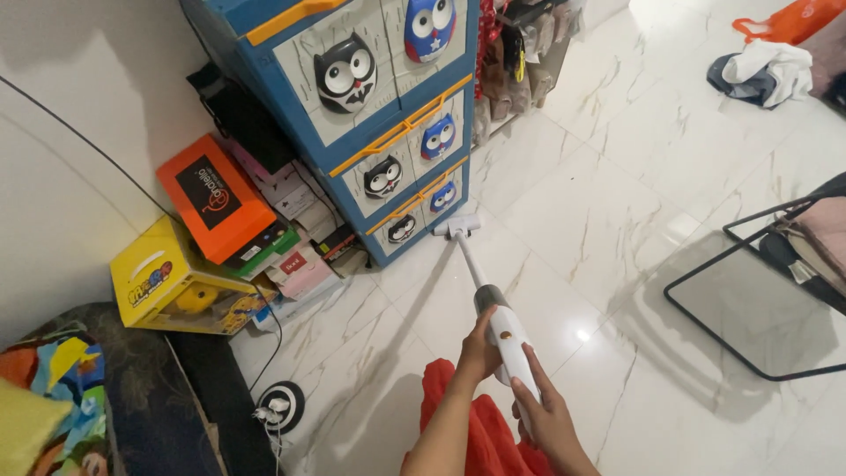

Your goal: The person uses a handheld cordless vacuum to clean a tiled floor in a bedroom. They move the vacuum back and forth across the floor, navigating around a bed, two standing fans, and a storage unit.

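A white stick vacuum [504, 330] runs from my hands across the marble floor. Its floor head [456, 226] rests against the foot of a blue drawer cabinet [388, 97] decorated with cartoon owls. My left hand [477, 353] wraps the vacuum's body just below the grey collar. Lower down, my right hand [548, 419] grips the handle end. Red cloth [476, 423] hangs below my arms.
Stacked boxes, an orange one [214, 198] and a yellow toy box [172, 286], lean beside the cabinet at the wall. A black metal frame [749, 291] stands on the right. Clothes [765, 72] lie far right. A cable and round plug [280, 404] sit by a dark mattress edge.
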